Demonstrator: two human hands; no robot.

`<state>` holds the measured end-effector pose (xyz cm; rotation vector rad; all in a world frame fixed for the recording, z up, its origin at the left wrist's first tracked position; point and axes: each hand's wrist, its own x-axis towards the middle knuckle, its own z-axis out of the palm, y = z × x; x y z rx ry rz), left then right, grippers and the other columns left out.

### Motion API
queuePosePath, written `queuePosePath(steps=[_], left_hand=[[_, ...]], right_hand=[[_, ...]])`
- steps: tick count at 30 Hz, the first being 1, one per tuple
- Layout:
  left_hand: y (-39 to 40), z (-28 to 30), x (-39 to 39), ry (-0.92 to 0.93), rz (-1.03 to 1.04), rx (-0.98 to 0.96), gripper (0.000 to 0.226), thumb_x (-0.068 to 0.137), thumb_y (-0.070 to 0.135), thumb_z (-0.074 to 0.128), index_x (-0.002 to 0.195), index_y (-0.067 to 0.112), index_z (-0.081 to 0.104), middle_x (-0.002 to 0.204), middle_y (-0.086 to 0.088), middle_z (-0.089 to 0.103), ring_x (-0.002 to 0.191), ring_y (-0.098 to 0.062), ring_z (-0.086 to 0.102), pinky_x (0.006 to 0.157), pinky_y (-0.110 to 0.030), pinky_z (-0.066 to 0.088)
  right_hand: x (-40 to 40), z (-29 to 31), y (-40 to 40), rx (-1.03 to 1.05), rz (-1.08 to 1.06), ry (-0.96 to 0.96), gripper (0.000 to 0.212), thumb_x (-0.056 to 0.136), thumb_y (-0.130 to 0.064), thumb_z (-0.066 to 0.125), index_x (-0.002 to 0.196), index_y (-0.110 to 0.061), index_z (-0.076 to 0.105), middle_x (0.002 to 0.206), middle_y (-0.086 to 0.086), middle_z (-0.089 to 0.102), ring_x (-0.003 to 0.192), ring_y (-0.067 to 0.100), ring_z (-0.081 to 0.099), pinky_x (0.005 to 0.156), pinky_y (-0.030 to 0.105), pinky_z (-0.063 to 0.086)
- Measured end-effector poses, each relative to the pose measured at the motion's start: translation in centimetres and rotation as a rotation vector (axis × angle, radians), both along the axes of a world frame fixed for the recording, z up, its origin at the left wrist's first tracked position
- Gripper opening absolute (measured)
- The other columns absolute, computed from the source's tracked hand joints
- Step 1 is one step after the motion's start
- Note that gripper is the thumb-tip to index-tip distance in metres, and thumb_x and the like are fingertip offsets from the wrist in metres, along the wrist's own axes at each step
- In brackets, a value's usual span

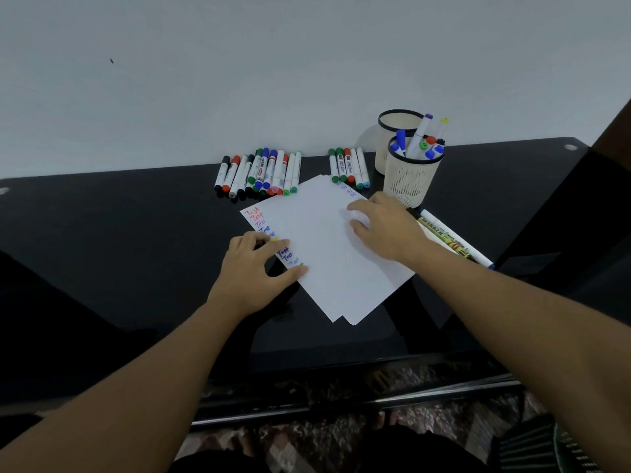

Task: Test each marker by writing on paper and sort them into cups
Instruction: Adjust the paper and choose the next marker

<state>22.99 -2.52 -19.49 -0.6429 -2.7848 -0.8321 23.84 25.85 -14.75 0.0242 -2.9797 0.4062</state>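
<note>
both hands (254, 268) (386, 230) flat on paper (327, 254)

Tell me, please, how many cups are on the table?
2. The near cup, a mesh one holding markers, stands right of the paper. The far cup stands just behind it by the wall and looks empty, though its inside is partly hidden.
</note>
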Motion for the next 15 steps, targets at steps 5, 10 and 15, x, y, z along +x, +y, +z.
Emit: queuePosePath(steps=[5, 10, 15], left_hand=[[0.1, -0.2, -0.4, -0.018, 0.009, 0.007, 0.066, 0.080, 0.080, 0.057, 0.132, 0.041, 0.064, 0.125, 0.015, 0.043, 0.126, -0.011, 0.032, 0.112, -0.043, 0.038], [0.2, -0.2, -0.6, -0.040, 0.023, 0.028, 0.061, 0.081, 0.078, 0.060, 0.130, 0.042, 0.063, 0.125, 0.016, 0.040, 0.125, -0.008, 0.031, 0.111, -0.041, 0.038], [0.1, -0.2, -0.6, -0.041, 0.022, 0.036, 0.061, 0.080, 0.079, 0.059, 0.129, 0.043, 0.063, 0.124, 0.017, 0.039, 0.124, -0.007, 0.031, 0.111, -0.041, 0.037]], right_hand=[[-5.9, 0.0, -1.1, 0.041, -0.029, -0.022, 0.047, 0.106, -0.035, 0.047, 0.152, -0.030, 0.047, 0.142, 0.012, 0.048, 0.127, 0.034, 0.050, 0.099, 0.045, 0.046], [-10.2, 0.3, -2.2, 0.047, -0.030, -0.110, 0.053, 0.107, -0.036, 0.043, 0.159, -0.031, 0.036, 0.154, 0.012, 0.034, 0.137, 0.034, 0.039, 0.106, 0.047, 0.045], [-11.9, 0.2, -3.6, 0.171, -0.115, -0.174, 0.051, 0.106, -0.043, 0.039, 0.154, -0.027, 0.041, 0.161, 0.017, 0.022, 0.141, 0.037, 0.032, 0.107, 0.049, 0.042]])
